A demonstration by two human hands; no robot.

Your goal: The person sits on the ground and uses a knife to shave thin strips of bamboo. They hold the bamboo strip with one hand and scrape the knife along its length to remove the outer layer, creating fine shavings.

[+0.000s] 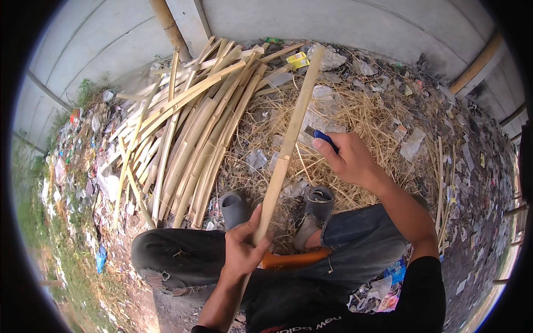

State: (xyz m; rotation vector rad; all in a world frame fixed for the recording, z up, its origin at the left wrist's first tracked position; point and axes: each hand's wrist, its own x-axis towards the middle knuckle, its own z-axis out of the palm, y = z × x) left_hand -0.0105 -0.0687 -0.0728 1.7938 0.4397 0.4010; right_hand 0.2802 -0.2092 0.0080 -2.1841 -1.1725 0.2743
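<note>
A long pale bamboo strip [287,144] slants up and away in front of me, its lower end running back along my left forearm. My left hand [244,242] is wrapped round its lower part, above my lap. To the right of the strip, my right hand [352,157] grips a blue utility knife [326,140]. The short blade points left toward the strip, and a small gap seems to lie between them. Thin curled bamboo shavings [361,144] are heaped on the ground beyond and below the right hand.
A large pile of split bamboo strips [194,127] lies at the left, toward a grey wall [344,28]. Litter covers much of the ground. My legs are folded, with dark sandals [235,208] ahead of them. Something orange [294,259] shows beneath me. Thin strips [440,188] lie at the right.
</note>
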